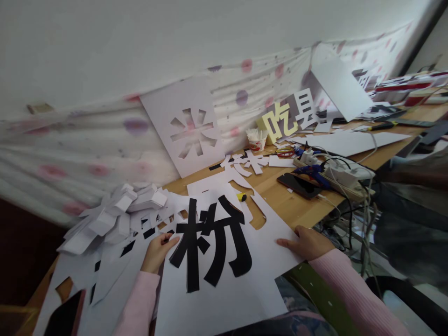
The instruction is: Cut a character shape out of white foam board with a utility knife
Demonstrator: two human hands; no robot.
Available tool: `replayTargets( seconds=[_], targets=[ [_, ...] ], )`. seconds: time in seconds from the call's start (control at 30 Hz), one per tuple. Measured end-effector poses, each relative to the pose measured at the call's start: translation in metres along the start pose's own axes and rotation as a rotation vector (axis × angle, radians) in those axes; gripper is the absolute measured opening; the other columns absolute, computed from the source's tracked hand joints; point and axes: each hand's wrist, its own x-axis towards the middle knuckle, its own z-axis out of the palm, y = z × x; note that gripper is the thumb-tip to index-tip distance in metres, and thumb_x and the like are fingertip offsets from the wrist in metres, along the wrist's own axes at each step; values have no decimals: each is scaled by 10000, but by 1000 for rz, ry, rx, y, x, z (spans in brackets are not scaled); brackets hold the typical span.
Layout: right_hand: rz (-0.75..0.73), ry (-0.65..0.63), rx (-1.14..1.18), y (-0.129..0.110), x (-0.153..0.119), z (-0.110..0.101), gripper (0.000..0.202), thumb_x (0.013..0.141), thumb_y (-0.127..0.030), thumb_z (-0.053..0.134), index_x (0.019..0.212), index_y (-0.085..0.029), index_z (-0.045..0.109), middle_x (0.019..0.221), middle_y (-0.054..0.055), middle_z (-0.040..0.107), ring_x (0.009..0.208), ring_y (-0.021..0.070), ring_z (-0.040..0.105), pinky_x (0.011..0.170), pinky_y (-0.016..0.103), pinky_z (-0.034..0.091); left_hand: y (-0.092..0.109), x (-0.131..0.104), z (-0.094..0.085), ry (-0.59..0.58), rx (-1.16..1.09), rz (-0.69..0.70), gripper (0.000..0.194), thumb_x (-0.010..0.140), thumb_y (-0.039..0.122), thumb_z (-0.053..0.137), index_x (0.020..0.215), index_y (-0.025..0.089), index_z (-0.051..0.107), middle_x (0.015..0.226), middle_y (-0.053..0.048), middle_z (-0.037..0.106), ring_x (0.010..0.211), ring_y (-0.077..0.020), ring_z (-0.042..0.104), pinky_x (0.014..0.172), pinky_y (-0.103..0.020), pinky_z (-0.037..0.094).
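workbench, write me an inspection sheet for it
Surface: wooden workbench, partly covered
Job's things: black character piece on white sheet
Clutter: heap of white pieces at left; dark phone near power strip
Hands: left hand by the character's left side; right hand, thumb on the sheet
Cables: loose cables hang over the bench edge
Surroundings: spotted covering along wall; board with cut-out leaning there

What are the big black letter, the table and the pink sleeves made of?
The black letter looks like matte foam board or thick card: flat, dull, crisply cut. The table looks like wood, or wood-patterned laminate, with a slight sheen: it's tan-brown. The pink sleeves look like knitted cloth: fine ribs show on the right one.
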Motion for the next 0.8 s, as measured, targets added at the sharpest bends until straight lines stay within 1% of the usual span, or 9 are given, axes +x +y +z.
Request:
replayTargets(
  seconds=[0.07, 0.13, 0.23, 0.4, 0.5, 0.57, 0.7, 0.77, 0.8],
  targets=[
    [-20, -37, 25, 4, -2, -1, 492, 796, -637, 556, 839, -157, 655, 881, 151, 703, 839, 296, 662, 654, 332, 412, 1, -2, -1, -48, -75, -8, 560, 560, 578, 704, 899, 132, 685, 818, -104, 743, 779, -262, 688, 724, -367, 532],
    [-19, -29, 43, 10, -3, 1, 485, 765, -653, 567, 760, -177, 661, 825, 134, 702, 786, 289, 662, 622, 328, 400, 2, -3, -2, -89, -98, -10, 559, 584, 568, 711, 916, 118, 700, 823, -113, 746, 804, -269, 692, 743, -371, 534],
    [-38, -16, 54, 20, -4, 5, 520, 764, -687, 521, 680, -189, 647, 762, 121, 687, 738, 282, 653, 607, 332, 390, 0, -1, -4, -107, -56, 7, 516, 589, 566, 706, 838, 115, 728, 807, -106, 749, 804, -279, 687, 736, -361, 520],
    [-56, -22, 69, 27, -6, 7, 576, 825, -687, 414, 656, -197, 663, 706, 115, 675, 699, 275, 647, 624, 335, 398, -5, 1, -4, -85, 48, 40, 395, 507, 496, 722, 688, 146, 747, 716, -71, 745, 741, -285, 672, 674, -339, 488],
    [-50, -26, 105, 26, -8, 6, 584, 850, -671, 386, 690, -192, 679, 750, 123, 695, 724, 273, 657, 639, 333, 407, -6, 2, -4, -28, 57, 56, 348, 508, 462, 701, 666, 154, 742, 661, -59, 730, 683, -274, 663, 631, -332, 482],
    [-68, -22, 149, 24, -8, 5, 569, 862, -651, 388, 741, -185, 691, 769, 122, 704, 730, 265, 660, 629, 323, 405, -6, 3, -7, 27, 34, 70, 362, 532, 467, 683, 707, 155, 740, 660, -51, 728, 668, -265, 662, 626, -333, 491],
    [-91, -28, 177, 21, -10, 6, 524, 877, -602, 411, 773, -176, 697, 796, 123, 717, 748, 259, 667, 624, 311, 404, -2, 6, -17, 156, -41, 107, 473, 563, 490, 670, 884, 147, 723, 831, -59, 754, 809, -264, 674, 731, -338, 521],
    [-90, -22, 173, 19, -11, 7, 513, 884, -586, 412, 764, -176, 696, 825, 127, 721, 777, 266, 671, 644, 314, 411, -1, 6, -25, 208, -65, 119, 518, 569, 513, 668, 929, 143, 710, 893, -65, 752, 852, -263, 670, 767, -339, 523],
    [-91, -23, 178, 19, -12, 8, 509, 888, -578, 410, 766, -175, 697, 835, 127, 722, 789, 269, 673, 655, 316, 415, -1, 5, -29, 223, -70, 121, 526, 569, 524, 671, 929, 142, 708, 892, -65, 751, 847, -263, 670, 766, -341, 525]
  ],
)
